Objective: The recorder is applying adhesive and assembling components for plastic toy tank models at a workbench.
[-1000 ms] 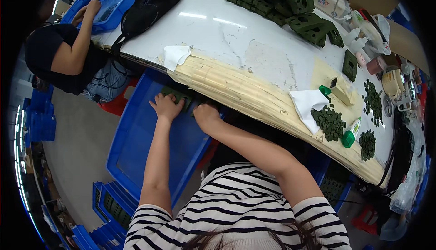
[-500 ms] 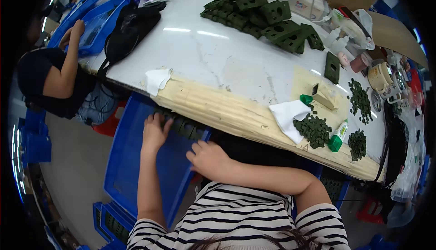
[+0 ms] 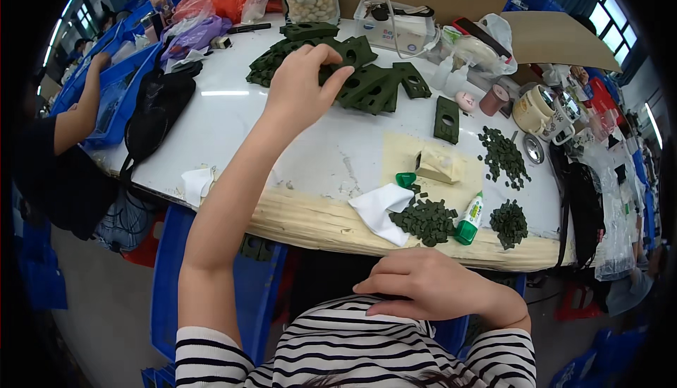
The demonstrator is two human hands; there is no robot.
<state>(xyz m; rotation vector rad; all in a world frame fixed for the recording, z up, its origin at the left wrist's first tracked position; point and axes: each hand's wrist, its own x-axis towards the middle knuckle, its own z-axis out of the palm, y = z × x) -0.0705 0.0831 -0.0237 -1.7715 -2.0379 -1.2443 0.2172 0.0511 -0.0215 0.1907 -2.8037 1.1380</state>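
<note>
My left hand (image 3: 302, 86) is stretched over the near left part of a pile of dark green perforated plates (image 3: 374, 90) on the table. Its thumb and forefinger are apart and nothing shows held in it; the other fingertips are hidden behind the hand. My right hand (image 3: 423, 282) hovers before the striped shirt at the table's near edge, fingers loosely stretched to the left, empty. Closest beyond it are a white cloth (image 3: 384, 213), a heap of small green pieces (image 3: 425, 221) and a green-and-white glue bottle (image 3: 470, 220). A single green plate (image 3: 446, 119) lies right of the pile.
A blue tray (image 3: 173, 289) with green plates sits below the table edge at left. More small pieces (image 3: 504, 159), a cream block (image 3: 437, 166), mugs (image 3: 534, 111) and a tissue box (image 3: 395, 28) stand on the table. At left lies a black bag (image 3: 159, 109); a co-worker (image 3: 67, 155) sits beyond.
My left hand has moved from the blue tray up and over to the plate pile. My right hand has left the tray's edge and moved right. The view has shifted too.
</note>
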